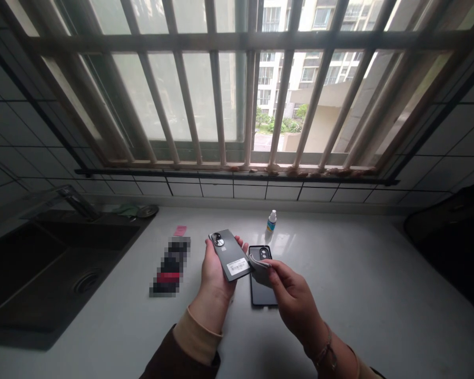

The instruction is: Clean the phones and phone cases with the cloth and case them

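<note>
My left hand (213, 271) is closed around a dark grey smartphone (232, 251), its back turned up to show the camera lenses and a white barcode label. Between the thumb and fingers of my right hand (294, 292) is a folded grey cloth (259, 269), at the phone's lower right edge; whether it touches the phone I cannot tell. Beneath the cloth, a black phone case (263, 295) with a camera cutout lies on the counter, partly covered by the cloth and my right hand. A small white dropper bottle (271, 221) with a blue label stands behind the case.
The pale counter (359, 273) runs below a barred window (237, 95). On the left are a dark sink (43, 263) and a faucet (77, 202). A pixelated dark item (171, 266) and a pink slip (180, 230) lie near it. A black object (454, 242) stands at right.
</note>
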{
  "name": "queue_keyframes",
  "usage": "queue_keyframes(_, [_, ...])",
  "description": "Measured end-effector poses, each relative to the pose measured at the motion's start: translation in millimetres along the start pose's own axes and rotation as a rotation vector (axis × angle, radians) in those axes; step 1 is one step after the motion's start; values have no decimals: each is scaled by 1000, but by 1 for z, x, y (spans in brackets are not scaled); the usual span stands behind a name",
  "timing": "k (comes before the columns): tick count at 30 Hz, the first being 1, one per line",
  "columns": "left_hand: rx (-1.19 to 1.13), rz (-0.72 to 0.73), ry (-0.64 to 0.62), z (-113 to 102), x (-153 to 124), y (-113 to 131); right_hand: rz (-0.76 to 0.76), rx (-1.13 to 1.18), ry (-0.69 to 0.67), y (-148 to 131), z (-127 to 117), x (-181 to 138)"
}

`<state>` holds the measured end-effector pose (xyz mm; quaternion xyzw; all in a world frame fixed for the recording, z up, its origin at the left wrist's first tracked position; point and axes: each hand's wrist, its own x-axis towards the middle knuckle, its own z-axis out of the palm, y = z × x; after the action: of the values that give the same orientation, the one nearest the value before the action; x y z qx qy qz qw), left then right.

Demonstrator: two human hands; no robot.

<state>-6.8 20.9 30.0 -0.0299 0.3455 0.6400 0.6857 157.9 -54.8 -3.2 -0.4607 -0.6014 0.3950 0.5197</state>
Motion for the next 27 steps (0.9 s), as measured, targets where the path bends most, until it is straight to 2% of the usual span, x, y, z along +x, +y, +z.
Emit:
queue_keyframes(5, [38,89,17,-2,4,0,-44,-58,-64,-7,-4,0])
queue_keyframes(8, [31,116,32,-5,8,-1,81,119,-49,-6,-5,3])
queue_keyframes(11, [43,173,33,-6,11,-2,261,325,68,3,-5,7])
queue_keyframes(15, [65,270,-3,-7,7,-5,395,425,240,14,-2,12])
queue_keyframes(21, [128,376,-91,-10,1,-11,493,617,149,10,7,14])
queue_keyframes(27, [126,413,-111,-11,1,-11,470,714,111,5,5,14])
